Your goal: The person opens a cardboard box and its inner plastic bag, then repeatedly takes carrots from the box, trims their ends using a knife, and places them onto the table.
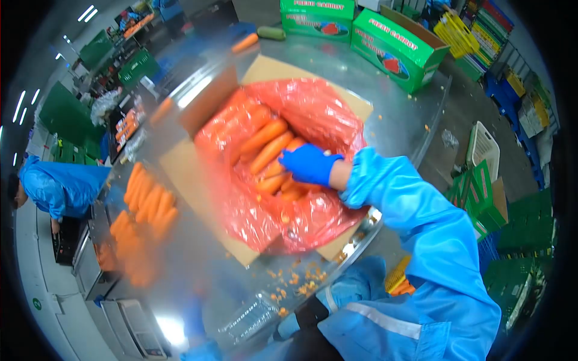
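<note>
My right hand [310, 165], in a blue glove, reaches into a cardboard box [174, 162] lined with a red plastic bag [301, 99]. Its fingers curl down over a carrot among the carrots [271, 147] lying side by side in the bag. The undersides of the fingers are hidden. At the lower left, my left hand [194, 316] is a blue smear close to the table edge; its fingers cannot be made out. A pile of loose carrots [147, 204] lies left of the box, its lower part blurred.
Two green printed cartons [391, 51] stand at the back of the metal table [385, 105]. A clear plastic tray [250, 319] and orange scraps [295, 280] lie near the front edge. Behind are a carrot [245, 43] and a green vegetable [271, 33]. Another person [54, 186] works at left.
</note>
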`<state>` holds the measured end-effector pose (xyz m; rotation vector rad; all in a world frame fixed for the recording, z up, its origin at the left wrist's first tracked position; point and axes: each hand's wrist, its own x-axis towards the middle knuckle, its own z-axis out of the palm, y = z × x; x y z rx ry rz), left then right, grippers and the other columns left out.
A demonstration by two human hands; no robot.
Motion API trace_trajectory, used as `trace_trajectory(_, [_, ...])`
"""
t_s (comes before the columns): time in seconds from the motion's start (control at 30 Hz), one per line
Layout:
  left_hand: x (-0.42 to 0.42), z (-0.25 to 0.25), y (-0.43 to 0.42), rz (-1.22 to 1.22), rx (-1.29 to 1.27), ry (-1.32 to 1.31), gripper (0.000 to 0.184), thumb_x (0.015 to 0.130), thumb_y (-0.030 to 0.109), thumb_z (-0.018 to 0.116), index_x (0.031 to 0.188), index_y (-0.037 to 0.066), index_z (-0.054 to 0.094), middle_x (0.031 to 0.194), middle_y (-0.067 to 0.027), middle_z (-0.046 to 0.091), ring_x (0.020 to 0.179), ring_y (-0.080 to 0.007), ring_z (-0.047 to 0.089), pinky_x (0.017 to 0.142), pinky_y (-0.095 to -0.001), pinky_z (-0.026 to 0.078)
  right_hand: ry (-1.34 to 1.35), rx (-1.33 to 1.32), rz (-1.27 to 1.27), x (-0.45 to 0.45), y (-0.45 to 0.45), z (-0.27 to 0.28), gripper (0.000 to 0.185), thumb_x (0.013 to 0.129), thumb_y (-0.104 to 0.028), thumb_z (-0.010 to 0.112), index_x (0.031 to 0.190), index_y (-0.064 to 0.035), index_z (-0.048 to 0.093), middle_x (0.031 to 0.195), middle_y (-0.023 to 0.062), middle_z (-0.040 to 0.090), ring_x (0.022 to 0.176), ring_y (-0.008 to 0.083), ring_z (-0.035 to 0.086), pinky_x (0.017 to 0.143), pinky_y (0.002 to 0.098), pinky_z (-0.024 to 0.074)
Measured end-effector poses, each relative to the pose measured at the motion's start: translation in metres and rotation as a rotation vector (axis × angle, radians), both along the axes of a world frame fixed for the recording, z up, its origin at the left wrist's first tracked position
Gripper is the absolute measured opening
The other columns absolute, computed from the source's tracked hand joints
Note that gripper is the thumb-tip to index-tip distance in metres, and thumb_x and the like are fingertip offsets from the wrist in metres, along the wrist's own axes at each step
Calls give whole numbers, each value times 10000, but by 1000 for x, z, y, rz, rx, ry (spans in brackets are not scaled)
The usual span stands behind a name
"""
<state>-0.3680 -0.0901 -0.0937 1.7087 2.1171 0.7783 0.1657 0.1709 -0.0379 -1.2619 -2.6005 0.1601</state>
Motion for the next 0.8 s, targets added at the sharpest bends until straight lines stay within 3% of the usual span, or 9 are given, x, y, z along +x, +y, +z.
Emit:
trace_trajectory(0.17, [87,100,10,96,78,-79,475,696,-29,556,1168,1,599,1110,-134,629,1085,-273,579,996,-389,411,-76,-63,85,-25,63,-100,290,800,-232,693,1025,-73,605,833,174,669,749,394,659,650,495,528])
trace_trajectory(0.27, [108,129,14,53,141,-128,464,698,-47,570,1158,2,606,1111,-131,640,1070,-268,585,1005,-383,404,-176,-115,181,-23,65,-70,261,746,-215,726,947,-71,643,829,165,676,768,390,666,671,487,538])
trace_trajectory(0.3, [117,138,21,66,103,-151,452,706,-41,574,1155,2,606,1110,-125,642,1072,-259,586,1007,-377,404,-216,-117,253,-22,58,-41,160,709,-203,723,821,-91,735,802,147,702,781,363,687,677,461,553])
trace_trajectory(0.4, [137,155,47,-26,105,-187,429,718,-32,585,1146,-3,605,1103,-111,645,1066,-241,591,1004,-366,411,-288,-129,316,-22,58,-25,178,670,-200,752,808,-88,741,800,144,702,754,362,684,665,458,548])
trace_trajectory(0.53, [184,171,106,-203,209,-107,375,752,-45,576,1124,-11,608,1079,-103,654,1048,-225,610,980,-357,434,-315,-173,190,-1,21,41,163,682,-204,726,792,-84,740,787,147,697,737,359,680,654,451,539])
trace_trajectory(0.6, [232,189,138,-213,139,-336,343,769,-40,587,1109,-10,620,1076,-102,662,1066,-219,609,981,-347,435,-293,-288,20,28,-5,89,173,692,-209,713,802,-79,738,782,151,694,736,355,680,653,445,536])
trace_trajectory(0.67, [278,211,172,-315,71,-440,306,789,-31,604,1093,-10,638,1070,-104,675,1070,-213,616,977,-337,441,-136,-365,-128,71,-35,132,323,749,-280,708,987,-61,708,947,177,693,837,382,672,727,423,547])
trace_trajectory(0.73, [308,207,212,-476,87,-253,287,808,-11,631,1094,-9,657,1066,-111,691,1051,-212,635,961,-330,460,260,-249,-235,123,-76,144,466,755,-308,763,1135,-53,675,996,172,700,879,316,699,767,365,546])
trace_trajectory(0.8, [315,143,273,-592,235,-9,302,819,25,658,1120,-5,664,1076,-122,698,1036,-219,650,944,-337,482,617,-251,-448,166,-116,124,479,734,-322,796,1127,-72,688,935,141,714,833,248,712,732,327,543])
